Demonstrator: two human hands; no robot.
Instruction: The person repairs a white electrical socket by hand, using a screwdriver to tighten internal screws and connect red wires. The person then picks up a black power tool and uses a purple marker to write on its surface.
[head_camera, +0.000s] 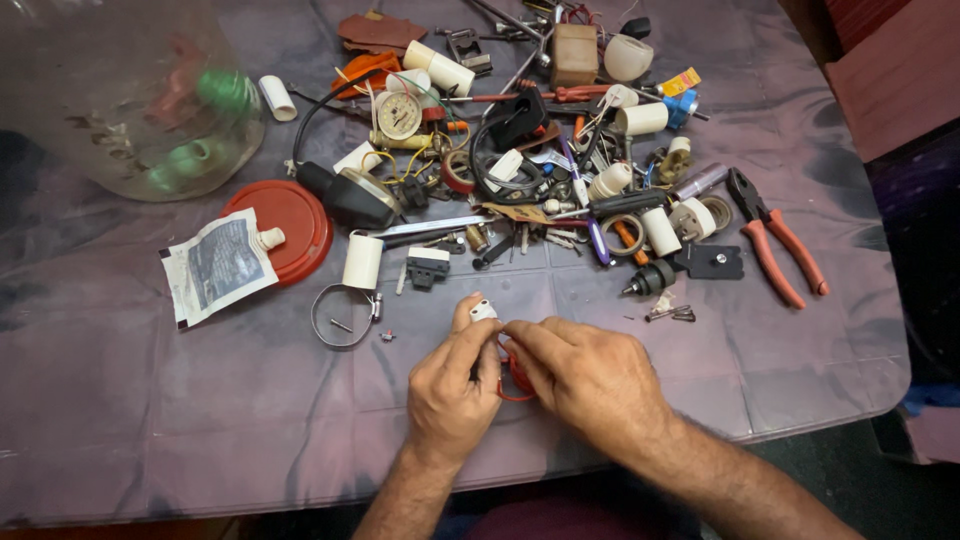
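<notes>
White plastic fitting w/ red wire sits pinched between both hands at approx 6 o'clock on the table, just short of the near edge. Left hand grips the fitting, thumb and forefinger closed on its lower part; right hand is closed too, fingertips nipping the wire or the fitting's side right where it meets the left thumb. Exact contact pt is hidden by the fingers.

Step in hand, by the look of it: working the red wire at the small fitting, either seating or freeing it; can't tell which. The wire loops down under the right palm.

A next move would seem to call for a steady left-hand hold and fine fingertip work from the right, poss. a tool: red-handled pliers lie at 3 o'clock, well apart from the hands.

Clutter fills 12 o'clock: a round dial gauge, white plastic tubes, black parts, assorted screws. Metal hose clamp lies at 9 o'clock, near the left hand; red lid w/ a paper packet on it at 10; clear plastic jar at 11.
</notes>
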